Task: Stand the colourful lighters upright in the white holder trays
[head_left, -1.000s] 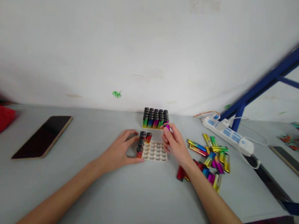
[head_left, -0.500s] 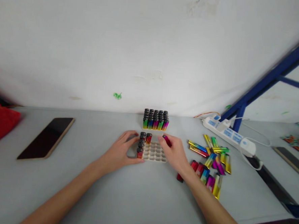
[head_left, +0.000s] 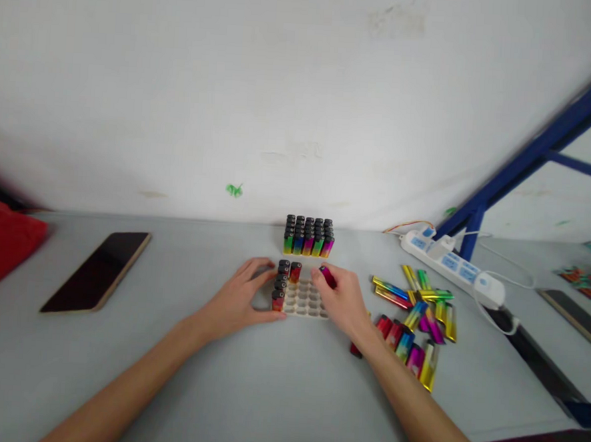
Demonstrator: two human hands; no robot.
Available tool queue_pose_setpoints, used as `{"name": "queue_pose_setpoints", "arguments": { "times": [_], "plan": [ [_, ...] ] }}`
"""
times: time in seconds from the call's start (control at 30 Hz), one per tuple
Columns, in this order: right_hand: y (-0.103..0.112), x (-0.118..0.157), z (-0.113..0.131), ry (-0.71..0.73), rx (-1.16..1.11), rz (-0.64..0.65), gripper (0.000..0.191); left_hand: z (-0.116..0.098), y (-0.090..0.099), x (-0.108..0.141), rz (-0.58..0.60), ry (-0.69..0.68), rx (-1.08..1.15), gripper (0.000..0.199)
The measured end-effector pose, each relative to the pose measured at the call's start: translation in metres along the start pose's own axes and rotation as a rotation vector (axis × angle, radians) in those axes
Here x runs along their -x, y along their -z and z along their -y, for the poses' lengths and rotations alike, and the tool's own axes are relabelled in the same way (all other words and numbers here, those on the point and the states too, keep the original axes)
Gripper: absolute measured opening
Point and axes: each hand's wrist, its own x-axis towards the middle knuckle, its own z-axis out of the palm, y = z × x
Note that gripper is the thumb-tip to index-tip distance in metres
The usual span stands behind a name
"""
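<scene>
A pale holder tray with rows of round holes lies in front of me. My left hand grips it at the left, thumb at the front corner and fingers by the back corner. Several lighters with black tops stand in its left column. One more red lighter stands in the back row beside that column. My right hand pinches a magenta lighter, tilted, over the back right part of the tray. The fingers hide its lower end and the tray's right edge.
Behind the tray stands a full block of coloured lighters. Loose lighters lie piled on the right, partly under my right forearm. A power strip with cables lies beyond them. A phone and a red cloth-like item are on the left.
My right hand, with the magenta lighter, has shifted very slightly left over the tray. My left hand stays at the tray's left side.
</scene>
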Motion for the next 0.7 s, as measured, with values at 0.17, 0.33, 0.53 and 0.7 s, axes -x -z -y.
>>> {"name": "queue_pose_setpoints", "arguments": {
  "times": [0.17, 0.33, 0.53, 0.7],
  "plan": [
    [-0.003, 0.001, -0.002, 0.009, 0.035, -0.004, 0.048, 0.000, 0.000, 0.000, 0.002, -0.004, 0.020, 0.084],
    [-0.002, 0.004, 0.000, 0.085, 0.014, 0.031, 0.038, -0.002, 0.001, -0.001, 0.018, 0.007, 0.033, 0.084],
    [-0.005, 0.005, -0.007, 0.317, 0.169, 0.038, 0.041, -0.001, -0.001, 0.000, -0.006, -0.006, 0.032, 0.083],
    [-0.008, 0.004, -0.019, 0.240, 0.264, 0.119, 0.040, -0.001, -0.001, 0.001, -0.008, -0.029, 0.015, 0.082]
  ]
}}
